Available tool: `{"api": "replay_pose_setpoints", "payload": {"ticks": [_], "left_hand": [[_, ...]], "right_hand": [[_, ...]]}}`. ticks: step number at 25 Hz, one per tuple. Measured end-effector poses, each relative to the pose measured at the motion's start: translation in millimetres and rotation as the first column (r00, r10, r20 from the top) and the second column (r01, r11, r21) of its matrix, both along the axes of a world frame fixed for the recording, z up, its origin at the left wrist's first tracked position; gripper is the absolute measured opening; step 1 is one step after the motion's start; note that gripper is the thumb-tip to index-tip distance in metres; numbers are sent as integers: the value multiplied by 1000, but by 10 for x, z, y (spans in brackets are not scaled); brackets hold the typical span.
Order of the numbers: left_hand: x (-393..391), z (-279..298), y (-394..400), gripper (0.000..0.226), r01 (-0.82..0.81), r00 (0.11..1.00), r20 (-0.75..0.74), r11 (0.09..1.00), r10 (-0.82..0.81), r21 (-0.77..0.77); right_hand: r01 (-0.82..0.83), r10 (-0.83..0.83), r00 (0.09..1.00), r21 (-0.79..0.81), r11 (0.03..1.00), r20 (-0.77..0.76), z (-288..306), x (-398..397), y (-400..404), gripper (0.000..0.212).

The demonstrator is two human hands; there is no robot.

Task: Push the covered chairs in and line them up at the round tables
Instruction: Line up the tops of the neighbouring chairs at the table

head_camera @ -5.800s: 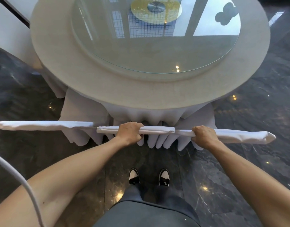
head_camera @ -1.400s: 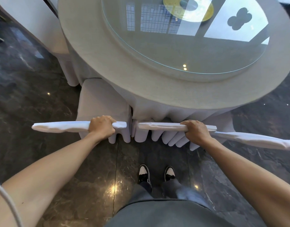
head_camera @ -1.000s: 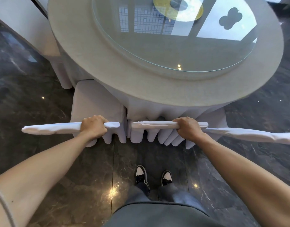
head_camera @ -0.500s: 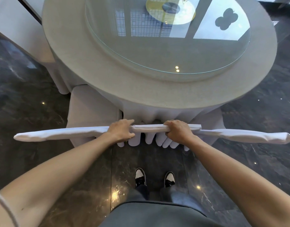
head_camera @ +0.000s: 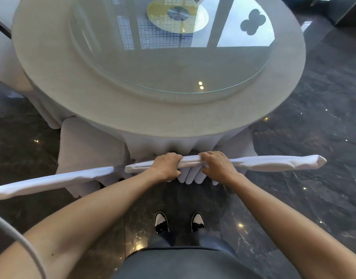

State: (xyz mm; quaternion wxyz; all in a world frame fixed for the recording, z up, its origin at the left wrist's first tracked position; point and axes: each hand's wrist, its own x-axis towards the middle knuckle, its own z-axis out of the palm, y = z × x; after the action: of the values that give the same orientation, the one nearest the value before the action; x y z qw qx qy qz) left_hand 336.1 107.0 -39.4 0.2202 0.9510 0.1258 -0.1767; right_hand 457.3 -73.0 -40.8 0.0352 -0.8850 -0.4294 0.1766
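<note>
- The person stands at the round worktop (head_camera: 76, 101), which carries a glass turntable (head_camera: 173, 63) and a cloth hanging in folds at its near edge.
- Both hands sit on the top rail of the middle covered chair (head_camera: 190, 161), directly in front of the person; its seat appears tucked under the hanging cloth.
- The left hand (head_camera: 166, 165) wraps the rail, fingers (head_camera: 173, 158) curled over the far side and holding it firmly.
- The right hand (head_camera: 217, 166) lies just beside it, fingers (head_camera: 208, 155) bent over the same rail; the hold looks flatter, more a press than a full wrap.
- The left covered chair (head_camera: 52, 181) stands apart across a small gap, and its rail slants toward the person, so it looks out of line with the middle one.
- The right covered chair (head_camera: 277, 163) continues almost straight from the middle rail, the two seeming to touch or overlap.
- To do this step well, the push should probably be level and even through both hands, so the chair slides straight in and does not twist.
- With the hands close together, turning control is likely weak; spreading them wider would steady the back.
- The cover fabric may slip on the frame, so a firm squeeze is advisable.
- The slanted left chair probably needs squaring next.
</note>
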Motion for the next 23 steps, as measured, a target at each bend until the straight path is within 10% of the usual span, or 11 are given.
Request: {"api": "replay_pose_setpoints", "payload": {"ticks": [7,23], "left_hand": [[501,-73,-540,29,50,998,-41,992,-45,117],[730,-18,-675,20,-6,995,-93,977,27,215]], "right_hand": [[257,-76,916,-429,866,394,73,610,-1106,41],[297,-118,901,-396,869,417,209,1458,-1650,22]]}}
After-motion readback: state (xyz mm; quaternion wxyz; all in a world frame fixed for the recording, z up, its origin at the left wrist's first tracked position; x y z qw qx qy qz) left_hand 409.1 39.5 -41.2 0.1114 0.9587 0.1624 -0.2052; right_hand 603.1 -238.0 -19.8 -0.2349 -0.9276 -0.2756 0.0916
